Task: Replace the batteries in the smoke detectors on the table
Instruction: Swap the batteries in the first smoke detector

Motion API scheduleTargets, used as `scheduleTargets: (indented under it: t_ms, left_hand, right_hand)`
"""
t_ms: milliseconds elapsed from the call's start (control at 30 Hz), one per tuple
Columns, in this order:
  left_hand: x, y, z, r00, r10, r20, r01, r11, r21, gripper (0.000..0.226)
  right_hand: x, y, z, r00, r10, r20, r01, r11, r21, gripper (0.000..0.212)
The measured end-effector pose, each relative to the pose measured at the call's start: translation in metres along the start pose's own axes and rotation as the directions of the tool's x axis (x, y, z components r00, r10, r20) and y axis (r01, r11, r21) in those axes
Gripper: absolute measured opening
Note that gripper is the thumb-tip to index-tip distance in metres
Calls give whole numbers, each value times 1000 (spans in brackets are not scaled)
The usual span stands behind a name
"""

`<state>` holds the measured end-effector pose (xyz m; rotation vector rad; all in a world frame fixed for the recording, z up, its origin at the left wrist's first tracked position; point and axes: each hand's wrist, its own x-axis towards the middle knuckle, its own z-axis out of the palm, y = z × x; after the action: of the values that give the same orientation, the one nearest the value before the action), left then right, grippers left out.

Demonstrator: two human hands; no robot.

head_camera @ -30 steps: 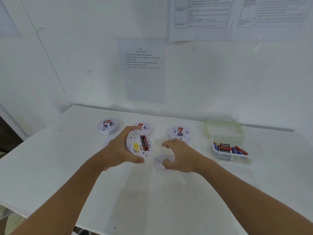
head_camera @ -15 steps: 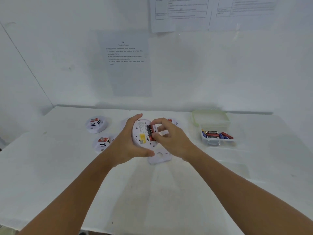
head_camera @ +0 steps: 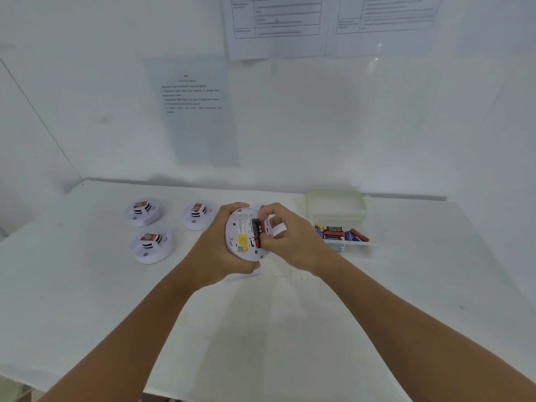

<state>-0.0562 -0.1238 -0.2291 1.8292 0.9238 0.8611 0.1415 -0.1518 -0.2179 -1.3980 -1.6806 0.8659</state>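
left hand (head_camera: pixel 216 253) grips smoke detector (head_camera: pixel 242 235) | right hand (head_camera: pixel 287 242) pinches battery (head_camera: pixel 256 232) in its compartment

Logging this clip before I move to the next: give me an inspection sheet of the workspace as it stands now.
Surface: white table, faintly scuffed near the middle.
Job's things: held smoke detector, back up, batteries showing in its bay; three smoke detectors resting at left; clear box of batteries, its lid behind it.
Clutter: white cover piece on the table, mostly hidden under the hands.
Grips: left hand holds the detector; right hand pinches at the batteries.
Cables: nothing seen.
Surroundings: white walls, printed sheets taped up.
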Motion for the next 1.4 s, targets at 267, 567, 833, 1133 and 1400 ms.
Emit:
scheduleTargets:
  t_ms: [267, 567, 833, 1133, 1400]
  left_hand:
    - [3, 19, 39, 998, -10, -55, 9, 999, -33, 98]
    - [17, 15, 65, 999, 26, -29, -28, 996, -83, 99]
    - [30, 2, 69, 998, 30, 49, -25, 995, -102, 101]
    - [33, -5, 68, 992, 34, 122, -19, 992, -122, 103]
    - [33, -5, 57, 983, 58, 174, -31, 988, -151, 100]
  right_hand:
    - [-19, 15, -31, 998, -60, -33, 62, 997, 46, 28]
    - [-33, 29, -42, 953, -126, -274, 99, 989, -110, 19]
    - [-61, 22, -68, 892, 189, -410, -132, 978, 165, 14]
    - [-77, 44, -63, 881, 442, -167, -464, 877, -128, 18]
    - [-66, 29, -55, 982, -31, -184, -41, 927, -374, 32]
